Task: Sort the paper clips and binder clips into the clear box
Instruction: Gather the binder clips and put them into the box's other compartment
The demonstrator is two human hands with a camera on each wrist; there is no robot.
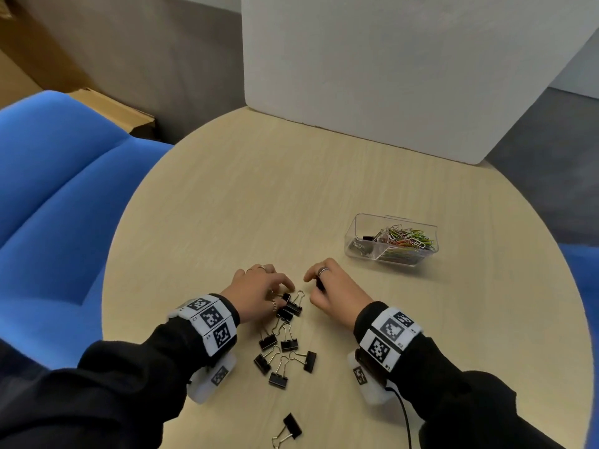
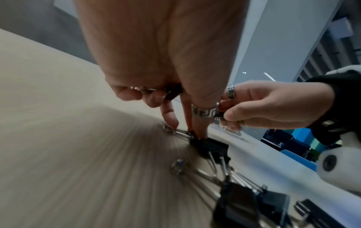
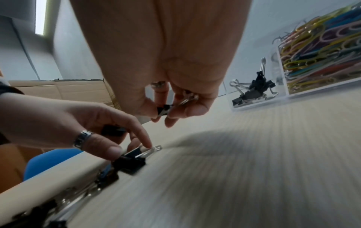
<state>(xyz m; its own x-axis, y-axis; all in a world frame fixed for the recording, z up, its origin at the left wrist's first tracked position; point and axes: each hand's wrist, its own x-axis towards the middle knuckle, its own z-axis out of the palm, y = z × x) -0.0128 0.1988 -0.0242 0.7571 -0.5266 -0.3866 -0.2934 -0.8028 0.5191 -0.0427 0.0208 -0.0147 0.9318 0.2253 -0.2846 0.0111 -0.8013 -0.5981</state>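
Several black binder clips [image 1: 279,351] lie in a loose pile near the table's front edge, one [image 1: 287,427] apart and closer to me. My left hand [image 1: 287,294] pinches a binder clip [image 2: 209,145] at the pile's far end with thumb and forefinger. It keeps another clip [image 2: 173,92] tucked in its curled fingers. Just to the right, my right hand [image 1: 310,289] holds a black binder clip [image 3: 164,109] above the table. The clear box [image 1: 356,222] stands farther right. Coloured paper clips [image 1: 410,238] fill its right compartment and binder clips [image 3: 254,91] sit in the left one.
A round light wood table [image 1: 243,205] carries everything. A white board [image 1: 389,76] stands at its far edge. A blue sofa [image 1: 48,189] runs along the left, with a cardboard box [image 1: 113,108] behind it. A cable [image 1: 405,419] trails from my right wrist.
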